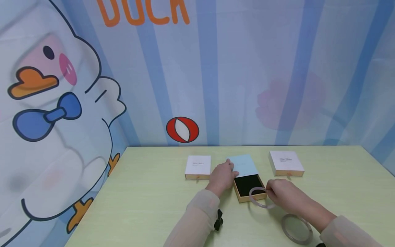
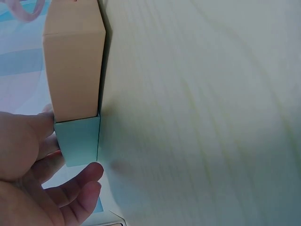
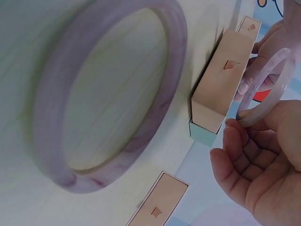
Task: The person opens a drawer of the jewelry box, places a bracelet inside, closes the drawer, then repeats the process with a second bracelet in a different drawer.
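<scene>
Bangle (image 3: 271, 100) pinched in the right hand (image 1: 285, 193), jutting leftward from its fingertips by the near corner of the open box (image 1: 243, 199); the left hand (image 1: 220, 175) grips the blue cover (image 1: 243, 164), while a second bangle (image 3: 51, 122) lies on the bench (image 1: 123, 209) near the right forearm

Pale yellow-green table (image 1: 139, 195), faint wood grain, back edge along a light-blue printed backdrop (image 1: 247, 68). Darker blue stripes; creases at left. Large white cartoon duck (image 1: 37, 164) at left, blue bow tie (image 1: 55, 115). Orange lettering (image 1: 135, 22) cut by top edge. Red-and-white ball (image 1: 182, 129) printed just above table. Blurred pink shape (image 1: 271, 103) right. Light soft.
</scene>
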Demonstrator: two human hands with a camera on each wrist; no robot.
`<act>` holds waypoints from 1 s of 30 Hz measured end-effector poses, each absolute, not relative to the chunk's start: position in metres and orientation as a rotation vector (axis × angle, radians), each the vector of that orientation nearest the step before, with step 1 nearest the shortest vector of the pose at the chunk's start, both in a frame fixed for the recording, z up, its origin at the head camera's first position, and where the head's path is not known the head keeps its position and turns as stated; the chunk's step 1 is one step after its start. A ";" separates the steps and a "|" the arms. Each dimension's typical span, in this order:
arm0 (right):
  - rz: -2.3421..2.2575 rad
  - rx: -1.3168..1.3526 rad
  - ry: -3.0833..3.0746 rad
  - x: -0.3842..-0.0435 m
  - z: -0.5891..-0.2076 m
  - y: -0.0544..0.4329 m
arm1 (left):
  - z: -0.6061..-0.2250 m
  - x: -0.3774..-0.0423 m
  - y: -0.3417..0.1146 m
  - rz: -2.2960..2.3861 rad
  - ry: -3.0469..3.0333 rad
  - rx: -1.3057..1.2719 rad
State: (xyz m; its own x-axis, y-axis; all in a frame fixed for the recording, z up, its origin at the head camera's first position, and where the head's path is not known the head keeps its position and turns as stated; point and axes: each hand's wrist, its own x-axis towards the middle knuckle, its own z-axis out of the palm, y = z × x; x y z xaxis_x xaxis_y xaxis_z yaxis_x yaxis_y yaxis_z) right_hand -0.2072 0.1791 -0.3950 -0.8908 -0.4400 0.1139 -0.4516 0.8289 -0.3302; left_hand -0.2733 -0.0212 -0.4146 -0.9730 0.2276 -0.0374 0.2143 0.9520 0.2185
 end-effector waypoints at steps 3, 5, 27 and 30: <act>0.553 0.722 -2.962 -0.208 -0.395 0.179 | -0.414 -0.273 -0.022 0.333 3.042 0.345; 0.552 0.716 -2.959 -0.207 -0.395 0.179 | -0.415 -0.273 -0.021 0.334 3.042 0.344; 0.498 0.652 -2.892 -0.208 -0.394 0.174 | -0.412 -0.273 -0.021 0.336 3.031 0.334; 0.492 0.654 -2.878 -0.209 -0.394 0.175 | -0.411 -0.272 -0.021 0.333 3.028 0.334</act>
